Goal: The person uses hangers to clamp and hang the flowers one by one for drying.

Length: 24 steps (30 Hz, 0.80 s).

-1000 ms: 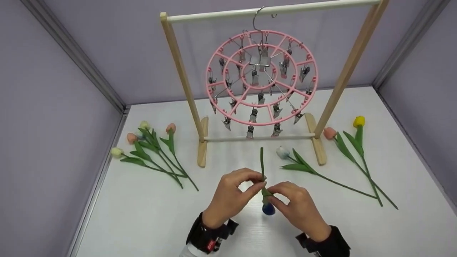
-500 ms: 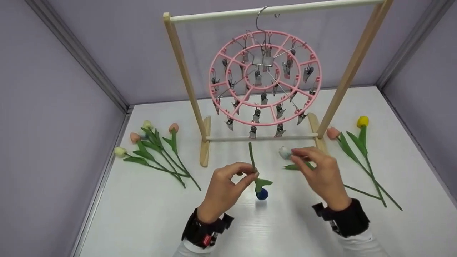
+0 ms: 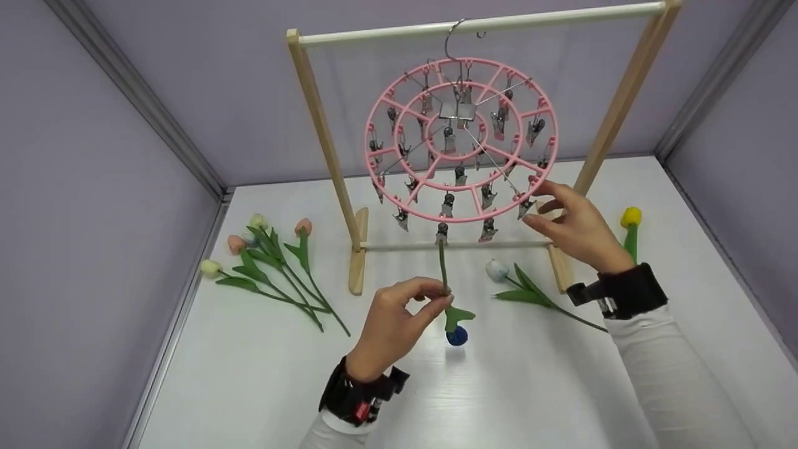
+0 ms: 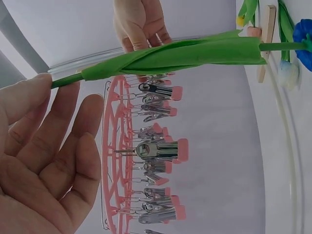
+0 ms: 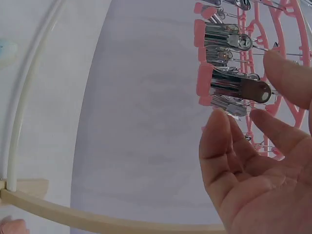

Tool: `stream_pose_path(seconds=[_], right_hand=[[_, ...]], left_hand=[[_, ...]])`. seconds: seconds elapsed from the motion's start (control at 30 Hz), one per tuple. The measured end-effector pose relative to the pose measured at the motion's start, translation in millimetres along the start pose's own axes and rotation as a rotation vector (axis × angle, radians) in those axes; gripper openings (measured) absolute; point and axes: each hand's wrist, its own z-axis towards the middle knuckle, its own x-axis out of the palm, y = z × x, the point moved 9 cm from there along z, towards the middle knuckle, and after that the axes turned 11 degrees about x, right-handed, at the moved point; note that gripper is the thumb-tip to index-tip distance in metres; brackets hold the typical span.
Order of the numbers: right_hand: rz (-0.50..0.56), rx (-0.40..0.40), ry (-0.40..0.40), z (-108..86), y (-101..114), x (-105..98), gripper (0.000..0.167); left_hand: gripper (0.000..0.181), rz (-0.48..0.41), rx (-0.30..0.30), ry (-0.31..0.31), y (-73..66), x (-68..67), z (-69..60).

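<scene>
My left hand pinches the stem of a blue artificial flower between thumb and fingertips. It hangs bloom down, stem end up below the hanger's front edge. In the left wrist view its green leaves lie wrapped along the stem. A pink round clip hanger hangs from the rack. My right hand is raised at the hanger's right edge, beside a metal clip. In the right wrist view the fingers are spread near a pink-tipped clip, with no grip on it visible.
The wooden rack stands on the white table. Several tulips lie at left. A pale blue tulip and a yellow tulip lie at right. My right forearm covers part of the right side.
My right hand has let go of the blue flower and moved up and right to the hanger's right edge. My left hand keeps its pinch on the stem and has shifted slightly left.
</scene>
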Motion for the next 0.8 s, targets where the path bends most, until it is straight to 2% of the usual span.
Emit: stream_pose_path(seconds=[0.13, 0.33, 0.57, 0.8], right_hand=[[0.007, 0.023, 0.092, 9.0, 0, 4, 0.053], [-0.009, 0.008, 0.130, 8.0, 8, 3, 0.032], [0.020, -0.004, 0.122, -0.5, 10, 6, 0.027], [0.140, 0.042, 0.083, -10.0, 7, 14, 0.030]], left_hand=[[0.011, 0.009, -0.003, 0.009, 1.5, 2.2, 1.0], [0.013, 0.024, -0.015, 0.023, 4.3, 4.1, 2.0], [0.011, 0.035, -0.007, -0.002, 2.8, 2.1, 5.6], [0.013, 0.072, 0.001, -0.057, 2.9, -1.8, 12.5]])
